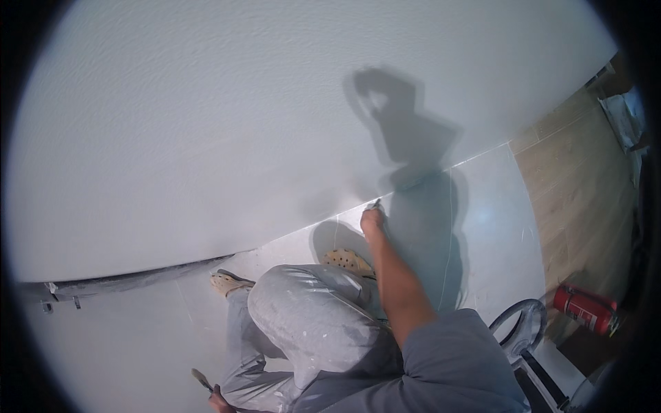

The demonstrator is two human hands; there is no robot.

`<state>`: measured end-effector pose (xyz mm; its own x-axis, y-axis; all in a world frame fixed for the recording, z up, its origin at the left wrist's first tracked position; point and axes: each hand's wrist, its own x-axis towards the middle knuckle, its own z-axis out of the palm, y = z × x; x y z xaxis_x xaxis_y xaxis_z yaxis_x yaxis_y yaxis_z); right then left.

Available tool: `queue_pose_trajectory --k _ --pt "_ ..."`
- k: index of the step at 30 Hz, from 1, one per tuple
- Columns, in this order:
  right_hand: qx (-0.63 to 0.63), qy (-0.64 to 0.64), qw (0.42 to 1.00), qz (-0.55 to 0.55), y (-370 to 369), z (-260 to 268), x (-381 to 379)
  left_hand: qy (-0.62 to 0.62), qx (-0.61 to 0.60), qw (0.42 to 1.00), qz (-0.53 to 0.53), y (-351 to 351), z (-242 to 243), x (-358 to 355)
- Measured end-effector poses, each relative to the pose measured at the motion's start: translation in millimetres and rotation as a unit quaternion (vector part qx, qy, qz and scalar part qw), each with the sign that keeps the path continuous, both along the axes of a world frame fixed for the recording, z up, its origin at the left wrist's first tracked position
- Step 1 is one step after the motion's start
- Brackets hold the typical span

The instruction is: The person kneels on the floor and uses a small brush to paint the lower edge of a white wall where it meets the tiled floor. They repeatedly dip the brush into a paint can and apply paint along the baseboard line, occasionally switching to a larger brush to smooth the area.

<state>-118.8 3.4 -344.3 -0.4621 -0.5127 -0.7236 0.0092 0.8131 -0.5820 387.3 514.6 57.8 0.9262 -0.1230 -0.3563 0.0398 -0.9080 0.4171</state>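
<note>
My right hand (373,221) reaches forward to the seam where the white textured wall (206,144) meets the pale floor surface (490,217). Its fingers close around a small slim tool (377,203) whose tip is at the seam; its exact kind is too small to tell. Low at the left, my left hand (221,402) is partly cut off by the frame's lower edge. It grips a paintbrush (202,380) with light bristles pointing up and away from me. My bent knee (315,315), in dusty, paint-spotted trousers, lies between the two hands.
Beige perforated clogs (347,259) are on my feet. To the right lie a red fire extinguisher (586,310) and a ring-headed tool on a pole (521,330). Wood-look flooring (563,175) borders the pale surface. A dark gap (150,272) follows the wall at left.
</note>
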Motion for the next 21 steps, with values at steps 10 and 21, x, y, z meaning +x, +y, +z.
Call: queue_pose_trajectory --k 10,21 --pt "0.017 0.015 1.0 0.003 -17 28 -23 0.004 -0.013 1.0 0.003 -1 -3 -5" --pt "0.022 -0.069 0.995 -0.073 -30 6 -5 0.01 -0.011 1.0 0.01 -6 -5 -8"
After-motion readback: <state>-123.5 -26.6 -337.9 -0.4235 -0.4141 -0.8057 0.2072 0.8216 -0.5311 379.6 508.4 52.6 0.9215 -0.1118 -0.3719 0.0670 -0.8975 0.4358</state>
